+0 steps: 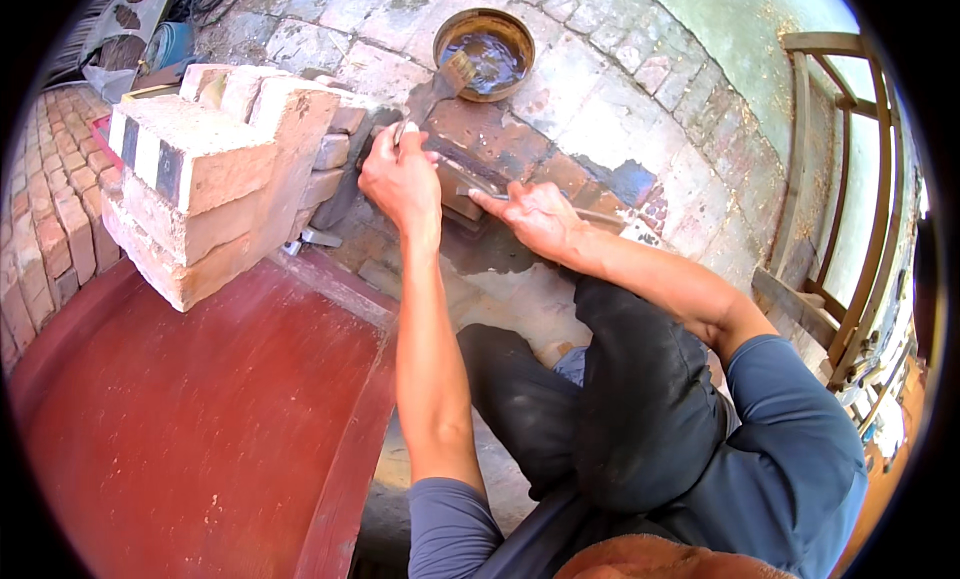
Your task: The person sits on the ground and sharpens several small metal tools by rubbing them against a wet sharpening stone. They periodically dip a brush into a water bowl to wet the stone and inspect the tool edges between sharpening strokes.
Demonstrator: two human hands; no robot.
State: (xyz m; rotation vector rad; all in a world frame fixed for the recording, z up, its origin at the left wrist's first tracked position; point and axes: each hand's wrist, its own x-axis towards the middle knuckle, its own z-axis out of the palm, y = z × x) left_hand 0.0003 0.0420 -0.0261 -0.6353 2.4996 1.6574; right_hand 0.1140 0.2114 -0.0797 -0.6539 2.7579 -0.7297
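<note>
L hand (pixel 405 184) pinches tool's (pixel 460 172) far end; R hand (pixel 542 219) clenched round near end, index extended. Bowl (pixel 486 20) beyond w/ dark water (pixel 497 64).

Free room over paving (pixel 590 104) right of the bowl (pixel 485 20), brick stack (pixel 225 174) near the left hand (pixel 405 179)

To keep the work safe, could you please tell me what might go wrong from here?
The long, thin tool between the left hand and right hand could slip in the grip. A nudge might spill the liquid in the round bowl just ahead. The left hand is also close to the stacked bricks, so it might get scraped.
</note>
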